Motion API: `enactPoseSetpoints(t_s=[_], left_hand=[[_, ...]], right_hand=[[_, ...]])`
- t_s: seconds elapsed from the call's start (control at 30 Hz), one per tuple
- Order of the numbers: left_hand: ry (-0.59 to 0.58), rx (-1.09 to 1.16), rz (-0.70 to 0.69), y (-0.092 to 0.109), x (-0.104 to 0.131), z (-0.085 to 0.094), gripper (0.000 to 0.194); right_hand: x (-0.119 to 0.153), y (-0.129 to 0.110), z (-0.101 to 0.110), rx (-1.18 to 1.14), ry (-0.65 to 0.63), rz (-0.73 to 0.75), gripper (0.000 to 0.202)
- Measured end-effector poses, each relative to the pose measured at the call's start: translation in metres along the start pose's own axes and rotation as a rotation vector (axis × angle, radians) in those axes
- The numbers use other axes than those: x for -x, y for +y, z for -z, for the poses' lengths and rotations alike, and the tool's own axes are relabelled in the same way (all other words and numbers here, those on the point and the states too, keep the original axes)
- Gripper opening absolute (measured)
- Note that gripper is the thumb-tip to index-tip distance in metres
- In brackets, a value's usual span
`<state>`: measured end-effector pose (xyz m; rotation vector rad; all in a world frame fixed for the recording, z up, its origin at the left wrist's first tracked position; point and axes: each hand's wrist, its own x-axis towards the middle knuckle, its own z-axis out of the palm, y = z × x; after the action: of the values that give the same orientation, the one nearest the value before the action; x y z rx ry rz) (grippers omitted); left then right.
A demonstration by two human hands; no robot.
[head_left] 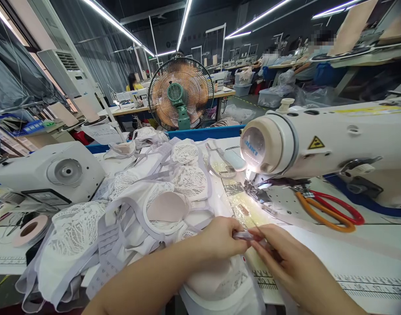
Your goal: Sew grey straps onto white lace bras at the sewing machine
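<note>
My left hand [218, 238] pinches a pale lavender strap [242, 235] of a white lace bra [220, 284], whose cups hang over the table's front edge below my hands. Closed on the same strap from the other side is my right hand [286, 258], its thumb and fingertips meeting the left ones. A thin strand or thin object shows at the right fingertips; I cannot make out which. Beyond my hands, the lit needle area of a sewing machine [269, 140] stands apart from the strap. Left of my hands lies a heap of white lace bras [167, 205] with lavender edging.
Scissors [325, 212] with orange and red handles lie under the machine arm. A second sewing machine [65, 175] and a tape roll [32, 231] are on the left. Ruler markings run along the table's front. A large fan [181, 94] stands behind; people work farther back.
</note>
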<state>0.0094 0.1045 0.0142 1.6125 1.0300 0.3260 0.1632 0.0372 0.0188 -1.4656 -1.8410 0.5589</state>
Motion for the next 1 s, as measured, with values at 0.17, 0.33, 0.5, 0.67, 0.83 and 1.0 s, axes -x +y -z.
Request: enactPoseSetpoints(t_s=[0.17, 0.33, 0.5, 0.67, 0.83, 1.0], left_hand=[[-0.032, 0.015, -0.073, 0.002, 0.0, 0.002, 0.008], [-0.069, 0.102, -0.031, 0.001, -0.002, 0.007, 0.018], [-0.111, 0.182, -0.005, -0.002, -0.002, 0.009, 0.013], [-0.111, 0.167, 0.019, -0.001, -0.004, 0.009, 0.012], [-0.088, 0.11, 0.018, 0.003, -0.001, 0.009, 0.014], [-0.107, 0.111, -0.009, 0.006, 0.002, 0.009, 0.015]], right_hand=[[-0.011, 0.004, -0.015, 0.196, -0.012, 0.102, 0.022], [-0.012, 0.012, -0.016, 0.367, 0.127, 0.429, 0.024], [-0.01, 0.017, -0.01, 0.319, 0.19, 0.327, 0.012], [-0.005, 0.016, 0.0, 0.187, 0.151, 0.224, 0.015], [-0.009, 0.015, 0.003, 0.222, 0.043, 0.198, 0.016], [-0.02, 0.013, 0.0, 0.317, -0.079, 0.24, 0.023]])
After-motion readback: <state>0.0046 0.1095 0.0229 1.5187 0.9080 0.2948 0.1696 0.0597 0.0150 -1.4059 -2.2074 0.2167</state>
